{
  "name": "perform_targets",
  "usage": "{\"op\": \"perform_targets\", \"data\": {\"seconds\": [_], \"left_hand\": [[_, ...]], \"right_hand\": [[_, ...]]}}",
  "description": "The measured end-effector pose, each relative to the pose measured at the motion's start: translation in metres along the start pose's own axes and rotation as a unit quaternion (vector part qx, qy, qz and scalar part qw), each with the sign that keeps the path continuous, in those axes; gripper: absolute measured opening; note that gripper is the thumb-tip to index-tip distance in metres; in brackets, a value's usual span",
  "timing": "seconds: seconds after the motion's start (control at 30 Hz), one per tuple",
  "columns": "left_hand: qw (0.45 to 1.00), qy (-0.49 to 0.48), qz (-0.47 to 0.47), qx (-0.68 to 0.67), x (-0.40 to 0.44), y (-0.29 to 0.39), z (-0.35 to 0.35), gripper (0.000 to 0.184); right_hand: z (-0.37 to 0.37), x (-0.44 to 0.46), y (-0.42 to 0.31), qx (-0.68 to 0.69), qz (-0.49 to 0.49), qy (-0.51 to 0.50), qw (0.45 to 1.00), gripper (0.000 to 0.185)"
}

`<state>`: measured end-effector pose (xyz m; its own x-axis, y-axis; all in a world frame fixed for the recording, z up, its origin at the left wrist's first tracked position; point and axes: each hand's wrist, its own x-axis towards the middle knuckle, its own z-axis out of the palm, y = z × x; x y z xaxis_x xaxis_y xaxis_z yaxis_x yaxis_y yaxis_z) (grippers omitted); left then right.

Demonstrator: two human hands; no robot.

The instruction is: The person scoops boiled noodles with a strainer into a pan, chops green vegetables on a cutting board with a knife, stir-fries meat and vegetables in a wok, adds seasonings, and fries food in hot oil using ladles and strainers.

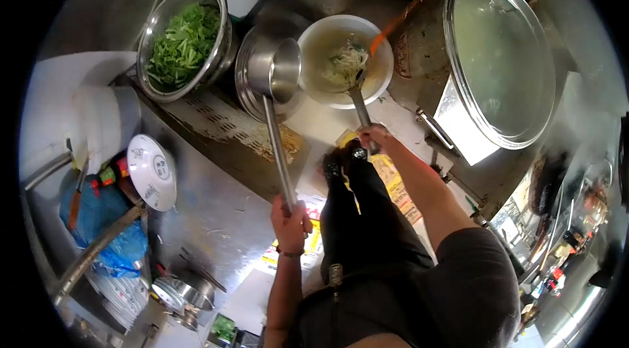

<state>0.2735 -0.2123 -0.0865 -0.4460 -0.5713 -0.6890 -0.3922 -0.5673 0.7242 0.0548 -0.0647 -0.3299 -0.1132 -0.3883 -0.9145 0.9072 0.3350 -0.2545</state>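
My left hand [290,222] is closed around the long handle of a deep metal ladle [280,151]. The ladle's cup is tilted beside a wide white bowl [386,79], over a round steel pan [246,89]. In my right hand [372,137] is the handle of a strainer [361,112], whose head is mostly hidden in the bowl's liquid. Pale noodle-like strands and green bits [347,63] gather in the bowl at the strainer's end. An orange-handled utensil [386,30] also reaches into the bowl.
A large steel pot [452,40] of cloudy liquid stands right. At upper left, a steel bowl [219,0] holds chopped greens [183,43]. A patterned white bowl [152,172], a blue plastic bag [121,243] and stacked plates [118,295] are at left.
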Motion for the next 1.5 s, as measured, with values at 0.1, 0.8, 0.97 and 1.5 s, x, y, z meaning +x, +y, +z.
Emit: {"op": "perform_targets", "data": {"seconds": [0.1,0.8,0.97,1.5], "left_hand": [[1.000,-0.023,0.015,-0.003,0.003,-0.004,0.003,0.012],[0.968,-0.068,0.129,0.204,0.028,0.017,-0.020,0.017],[0.975,-0.103,0.085,0.178,0.018,0.034,-0.031,0.030],[0.970,-0.097,0.172,0.140,0.016,0.045,-0.051,0.025]], "right_hand": [[-0.024,-0.046,0.010,0.008,-0.046,-0.069,0.996,0.021],[0.009,-0.231,0.066,0.169,-0.079,-0.205,0.961,0.017],[0.030,-0.272,0.068,0.178,-0.062,-0.197,0.962,0.018],[0.035,-0.345,0.106,0.049,-0.217,-0.186,0.957,0.018]]}}
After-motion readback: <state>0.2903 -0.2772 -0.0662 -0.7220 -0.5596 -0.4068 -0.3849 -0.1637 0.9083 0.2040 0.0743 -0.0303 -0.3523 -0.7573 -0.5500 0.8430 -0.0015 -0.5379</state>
